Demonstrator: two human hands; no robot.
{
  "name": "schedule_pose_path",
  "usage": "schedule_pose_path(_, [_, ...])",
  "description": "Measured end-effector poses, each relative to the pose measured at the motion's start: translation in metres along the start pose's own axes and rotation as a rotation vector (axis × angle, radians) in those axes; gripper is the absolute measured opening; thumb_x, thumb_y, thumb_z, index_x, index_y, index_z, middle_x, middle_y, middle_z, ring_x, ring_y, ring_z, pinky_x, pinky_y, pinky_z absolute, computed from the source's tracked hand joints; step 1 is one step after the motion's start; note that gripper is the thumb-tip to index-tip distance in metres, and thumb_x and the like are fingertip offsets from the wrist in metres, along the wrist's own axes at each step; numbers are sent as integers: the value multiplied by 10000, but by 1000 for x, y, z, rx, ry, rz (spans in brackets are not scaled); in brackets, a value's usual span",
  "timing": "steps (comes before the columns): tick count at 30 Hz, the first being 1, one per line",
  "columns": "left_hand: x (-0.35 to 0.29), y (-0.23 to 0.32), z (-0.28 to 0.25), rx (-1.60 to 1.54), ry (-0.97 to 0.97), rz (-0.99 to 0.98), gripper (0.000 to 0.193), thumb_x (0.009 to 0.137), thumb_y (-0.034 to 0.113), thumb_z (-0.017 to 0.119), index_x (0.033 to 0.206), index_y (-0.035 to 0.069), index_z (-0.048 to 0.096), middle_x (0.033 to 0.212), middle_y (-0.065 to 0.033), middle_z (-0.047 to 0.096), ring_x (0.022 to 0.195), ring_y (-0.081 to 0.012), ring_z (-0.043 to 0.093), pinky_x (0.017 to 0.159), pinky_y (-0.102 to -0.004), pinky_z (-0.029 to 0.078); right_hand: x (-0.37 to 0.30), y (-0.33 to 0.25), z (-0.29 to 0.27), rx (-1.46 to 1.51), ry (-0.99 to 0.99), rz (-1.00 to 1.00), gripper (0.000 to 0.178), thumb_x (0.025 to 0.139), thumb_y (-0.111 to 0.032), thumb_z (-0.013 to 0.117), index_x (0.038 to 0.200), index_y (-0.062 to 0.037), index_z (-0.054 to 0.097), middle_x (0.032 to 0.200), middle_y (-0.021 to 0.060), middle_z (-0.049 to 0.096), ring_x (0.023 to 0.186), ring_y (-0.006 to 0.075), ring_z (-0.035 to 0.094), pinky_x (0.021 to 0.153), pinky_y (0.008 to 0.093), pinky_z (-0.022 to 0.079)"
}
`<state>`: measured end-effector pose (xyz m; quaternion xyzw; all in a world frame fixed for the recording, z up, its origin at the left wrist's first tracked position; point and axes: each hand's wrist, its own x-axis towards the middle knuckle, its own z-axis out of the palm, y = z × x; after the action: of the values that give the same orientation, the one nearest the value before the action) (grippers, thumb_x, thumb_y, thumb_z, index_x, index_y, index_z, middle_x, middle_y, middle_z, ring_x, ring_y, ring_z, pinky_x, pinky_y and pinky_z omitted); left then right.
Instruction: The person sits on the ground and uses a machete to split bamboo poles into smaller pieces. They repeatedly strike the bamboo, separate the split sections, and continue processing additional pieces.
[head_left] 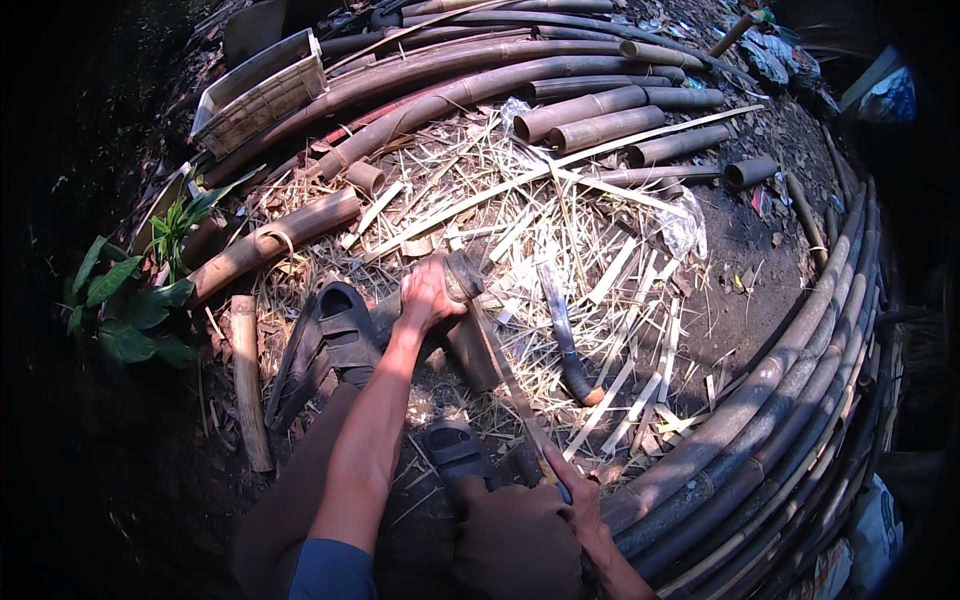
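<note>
Room above soil [738,305], poles [765,395] rightward

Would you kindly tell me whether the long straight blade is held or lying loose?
Held: the right hand grips the handle of the long straight blade, which stretches toward the left hand.

Outdoor bamboo-working yard, stacked bamboo poles [770,400], strewn pale strips [612,272], bare dirt ground [742,300]

There are two hands [430,290], one saw [510,380], one curved knife [566,340], two dark sandals [347,325], one plastic crate [262,108] between ten and eleven o'clock, and bamboo poles [765,390] too many to count toward four o'clock.
</note>
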<state>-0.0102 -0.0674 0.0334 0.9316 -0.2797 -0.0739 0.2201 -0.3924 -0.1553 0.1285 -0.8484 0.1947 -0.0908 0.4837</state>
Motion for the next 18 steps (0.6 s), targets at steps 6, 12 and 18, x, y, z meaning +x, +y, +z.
schedule_pose_path(6, [-6,-14,7,-19,93,28,926,504,316,874,1275,4,467,1194,-217,601,1113,-380,577,956,-455,468,165,-11,82,-29,48,101,477,856,-284,627,1320,-188,572,837,202,681,672,415,653,646,445,545])
schedule_pose_path(12, [0,-9,-5,-8,-116,-69,1015,497,347,895,1330,1,431,1231,-221,583,1149,-384,560,978,-463,455,60,11,36,-30,-19,105,524,851,-297,639,1360,-207,551,881,194,703,739,337,702,679,410,574])
schedule_pose_path(18, [-4,-31,-11,-78,14,61,1012,492,331,902,1323,-2,429,1180,-209,612,1113,-384,577,958,-452,473,54,31,50,-5,54,-77,555,835,-247,663,1377,-228,543,885,168,716,697,315,703,671,359,579])
